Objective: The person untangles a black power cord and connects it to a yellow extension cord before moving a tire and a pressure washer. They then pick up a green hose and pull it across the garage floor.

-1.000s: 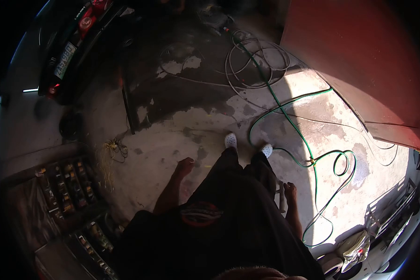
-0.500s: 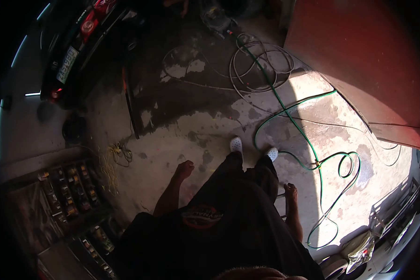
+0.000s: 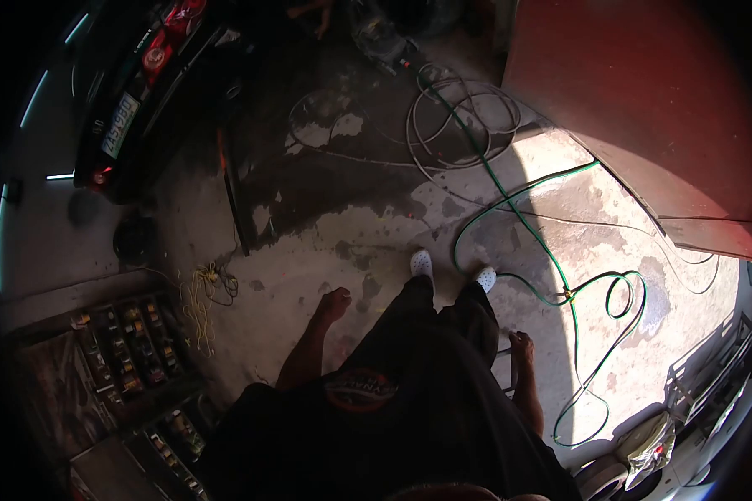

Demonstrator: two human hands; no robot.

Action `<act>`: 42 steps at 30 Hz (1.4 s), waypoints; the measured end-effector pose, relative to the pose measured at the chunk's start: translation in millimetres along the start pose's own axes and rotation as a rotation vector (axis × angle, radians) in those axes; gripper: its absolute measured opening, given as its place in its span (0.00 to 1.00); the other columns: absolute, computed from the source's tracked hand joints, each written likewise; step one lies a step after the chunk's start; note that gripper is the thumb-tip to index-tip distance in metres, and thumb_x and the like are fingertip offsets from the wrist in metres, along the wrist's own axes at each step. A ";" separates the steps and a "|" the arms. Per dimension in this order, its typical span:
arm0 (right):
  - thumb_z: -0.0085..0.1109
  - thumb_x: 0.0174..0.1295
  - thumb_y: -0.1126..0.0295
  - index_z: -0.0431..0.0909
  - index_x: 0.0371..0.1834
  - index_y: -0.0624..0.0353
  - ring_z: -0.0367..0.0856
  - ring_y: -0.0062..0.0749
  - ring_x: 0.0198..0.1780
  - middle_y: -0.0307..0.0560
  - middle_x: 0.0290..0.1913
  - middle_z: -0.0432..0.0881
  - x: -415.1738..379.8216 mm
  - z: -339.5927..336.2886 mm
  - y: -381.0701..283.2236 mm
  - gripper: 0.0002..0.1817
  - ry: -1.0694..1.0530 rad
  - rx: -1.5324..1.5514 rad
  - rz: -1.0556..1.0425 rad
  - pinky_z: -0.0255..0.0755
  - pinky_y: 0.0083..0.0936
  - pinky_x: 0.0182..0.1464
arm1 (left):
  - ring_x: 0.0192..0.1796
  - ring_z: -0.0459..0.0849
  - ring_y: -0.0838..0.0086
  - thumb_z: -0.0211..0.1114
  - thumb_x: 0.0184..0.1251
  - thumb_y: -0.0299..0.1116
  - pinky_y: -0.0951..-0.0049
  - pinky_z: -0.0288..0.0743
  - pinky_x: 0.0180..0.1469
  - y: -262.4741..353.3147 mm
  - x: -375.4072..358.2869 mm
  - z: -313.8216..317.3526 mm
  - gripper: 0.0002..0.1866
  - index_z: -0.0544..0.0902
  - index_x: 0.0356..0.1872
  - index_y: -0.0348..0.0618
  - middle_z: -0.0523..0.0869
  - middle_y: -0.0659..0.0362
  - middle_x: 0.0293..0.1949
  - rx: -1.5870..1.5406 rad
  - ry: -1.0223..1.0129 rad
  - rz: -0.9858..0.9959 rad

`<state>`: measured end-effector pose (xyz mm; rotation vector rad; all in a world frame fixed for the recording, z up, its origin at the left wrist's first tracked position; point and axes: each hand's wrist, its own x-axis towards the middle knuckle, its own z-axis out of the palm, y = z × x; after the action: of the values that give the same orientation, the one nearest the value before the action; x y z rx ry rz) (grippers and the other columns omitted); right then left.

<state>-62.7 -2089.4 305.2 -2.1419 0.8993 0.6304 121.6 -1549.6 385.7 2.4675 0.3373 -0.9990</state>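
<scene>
My left hand [image 3: 334, 306] hangs over the concrete floor to the left of my legs, its fingers curled into a loose fist with nothing showing in them. On the other side, my right hand [image 3: 520, 341] is held low beside my right leg, fingers also curled in, and no object shows in it. A grey metal frame [image 3: 505, 367] appears between that hand and my trousers, partly hidden by my body. My feet, in white perforated clogs [image 3: 422, 264], are on the floor ahead. A green hose [image 3: 530, 225] runs across the floor close to the right clog.
A dark car [image 3: 121, 125] stands at upper left, with a person's hand [image 3: 322, 15] beyond it. Coiled grey hose [image 3: 464, 121] lies ahead, near a red panel [image 3: 643, 108]. Trays of small containers [image 3: 129, 346] and yellow cord [image 3: 199, 305] are at left; a plastic bag [image 3: 650, 451] sits lower right.
The view has shifted slightly. My hands and feet keep nearly the same positions, and the other person's hand at the top shows more.
</scene>
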 end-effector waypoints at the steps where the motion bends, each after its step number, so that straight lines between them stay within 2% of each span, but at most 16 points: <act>1: 0.59 0.58 0.54 0.80 0.48 0.64 0.79 0.57 0.53 0.62 0.48 0.82 -0.7 -3.4 0.1 0.24 0.008 -0.011 -0.028 0.73 0.44 0.55 | 0.47 0.85 0.55 0.64 0.63 0.41 0.60 0.78 0.49 2.5 0.1 1.6 0.18 0.80 0.50 0.42 0.86 0.47 0.42 0.001 -0.002 -0.001; 11: 0.60 0.57 0.51 0.80 0.49 0.63 0.79 0.57 0.53 0.63 0.48 0.82 8.9 -19.0 28.1 0.26 -0.017 0.001 0.072 0.73 0.44 0.55 | 0.46 0.86 0.54 0.64 0.63 0.41 0.60 0.78 0.49 11.6 -10.2 26.1 0.18 0.81 0.49 0.42 0.87 0.47 0.40 0.052 0.029 0.051; 17: 0.57 0.58 0.52 0.79 0.54 0.66 0.78 0.52 0.58 0.63 0.54 0.81 14.8 -36.8 27.3 0.29 -0.030 -0.039 0.101 0.70 0.38 0.60 | 0.48 0.85 0.54 0.64 0.62 0.40 0.60 0.78 0.51 23.3 -12.0 38.6 0.16 0.81 0.47 0.42 0.86 0.46 0.43 0.049 0.034 0.076; 21: 0.57 0.57 0.52 0.79 0.54 0.65 0.77 0.52 0.59 0.61 0.54 0.81 15.6 -48.7 18.9 0.29 -0.031 -0.043 0.103 0.70 0.38 0.61 | 0.48 0.85 0.54 0.64 0.62 0.40 0.60 0.78 0.51 29.9 -9.7 44.3 0.16 0.81 0.47 0.42 0.86 0.47 0.42 0.035 0.057 0.097; 32: 0.57 0.57 0.54 0.79 0.54 0.65 0.77 0.51 0.59 0.62 0.55 0.80 17.0 -51.1 23.8 0.28 -0.026 -0.037 0.117 0.69 0.36 0.62 | 0.49 0.86 0.56 0.64 0.61 0.41 0.61 0.79 0.51 38.8 -11.4 47.7 0.18 0.81 0.49 0.42 0.87 0.46 0.42 -0.001 0.000 -0.024; 35: 0.57 0.57 0.53 0.79 0.54 0.65 0.77 0.51 0.59 0.62 0.55 0.80 14.4 -48.9 26.5 0.28 -0.023 -0.027 0.117 0.70 0.36 0.61 | 0.49 0.86 0.56 0.64 0.61 0.42 0.61 0.79 0.51 40.2 -12.6 45.7 0.19 0.81 0.49 0.41 0.87 0.46 0.42 0.011 0.002 0.007; 38: 0.58 0.58 0.49 0.80 0.50 0.66 0.78 0.56 0.56 0.65 0.51 0.81 15.8 -41.3 36.7 0.29 0.002 0.001 0.080 0.71 0.41 0.59 | 0.48 0.86 0.56 0.64 0.61 0.42 0.61 0.79 0.51 34.4 -8.8 47.1 0.19 0.81 0.49 0.41 0.87 0.46 0.42 0.025 0.018 0.046; 42: 0.57 0.58 0.49 0.80 0.51 0.66 0.78 0.56 0.56 0.65 0.50 0.81 16.7 -36.3 42.1 0.29 0.011 -0.004 0.068 0.71 0.41 0.59 | 0.48 0.86 0.56 0.64 0.61 0.42 0.62 0.79 0.50 32.1 -6.3 46.6 0.19 0.81 0.49 0.41 0.87 0.46 0.41 0.030 0.026 0.080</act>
<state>-78.1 -2145.0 298.9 -2.1280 0.9816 0.6556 101.9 -1600.9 370.8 2.5018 0.2313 -0.9466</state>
